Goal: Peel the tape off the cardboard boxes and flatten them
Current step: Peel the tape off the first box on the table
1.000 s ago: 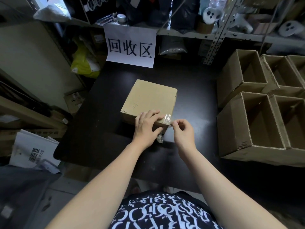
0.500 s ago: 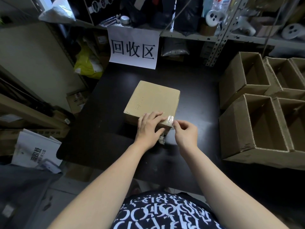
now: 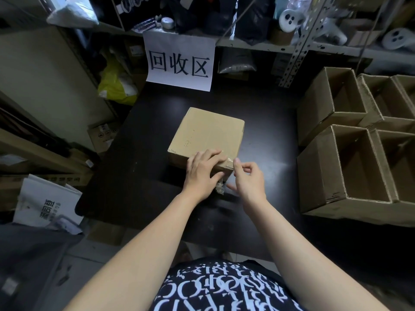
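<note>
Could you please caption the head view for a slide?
Left hand steadies a closed cardboard box while the right hand picks at tape on its near corner.

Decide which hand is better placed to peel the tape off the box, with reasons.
Right, probably. The right hand has its fingers at the tape on the near corner; the left hand lies flat on the box, steadying it.
</note>
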`<state>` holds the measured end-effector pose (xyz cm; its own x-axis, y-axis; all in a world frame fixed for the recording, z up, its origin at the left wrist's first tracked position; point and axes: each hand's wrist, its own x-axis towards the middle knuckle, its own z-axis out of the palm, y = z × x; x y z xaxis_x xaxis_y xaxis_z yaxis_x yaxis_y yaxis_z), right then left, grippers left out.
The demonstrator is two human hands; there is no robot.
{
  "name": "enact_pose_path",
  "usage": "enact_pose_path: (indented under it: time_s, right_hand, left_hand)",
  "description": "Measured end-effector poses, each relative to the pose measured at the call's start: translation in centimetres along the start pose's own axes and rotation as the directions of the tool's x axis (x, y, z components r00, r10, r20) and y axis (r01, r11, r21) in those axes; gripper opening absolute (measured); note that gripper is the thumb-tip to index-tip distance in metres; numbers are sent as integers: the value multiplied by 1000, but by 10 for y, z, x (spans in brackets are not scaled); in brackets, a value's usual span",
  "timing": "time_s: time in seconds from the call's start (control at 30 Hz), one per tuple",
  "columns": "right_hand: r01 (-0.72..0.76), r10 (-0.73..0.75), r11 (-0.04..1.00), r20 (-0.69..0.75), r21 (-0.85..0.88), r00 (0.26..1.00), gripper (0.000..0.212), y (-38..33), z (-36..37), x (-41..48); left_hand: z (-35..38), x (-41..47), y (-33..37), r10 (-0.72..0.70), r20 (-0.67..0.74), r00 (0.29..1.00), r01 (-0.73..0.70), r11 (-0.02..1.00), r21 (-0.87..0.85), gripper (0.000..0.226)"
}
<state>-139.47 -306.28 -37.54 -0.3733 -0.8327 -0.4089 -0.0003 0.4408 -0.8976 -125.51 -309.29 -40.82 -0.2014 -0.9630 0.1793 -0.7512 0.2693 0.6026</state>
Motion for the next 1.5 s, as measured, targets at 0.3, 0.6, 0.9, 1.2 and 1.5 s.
enact_pose_path:
  time_s: [0.3,0.6,0.9,1.2,1.5]
  right_hand:
    - [-38,42,993,-34,108,999,13,8,-4,1]
    - [-43,48,984,-24,171,999,13,21,-10,3]
    - [-80,80,982,6,169,997,63,20,-7,6]
    - [-87,87,984,9,158,996,14,11,-4,2]
    - [373,-377,923,24,90,926,14,-51,-6,-8]
  left_hand:
    - [0,-1,0,-1,4,1000,1,1000,-15,43]
    - [0,-1,-1,3,3,1000,-3,999,-50,42]
    - [-4,-1,1,-18,26,1000,18,999,-27,39]
    - [-16,3,2,22,30,999,-21,999,-34,38]
    - [-73,32,12,34,-171,985,-64,983,-175,38]
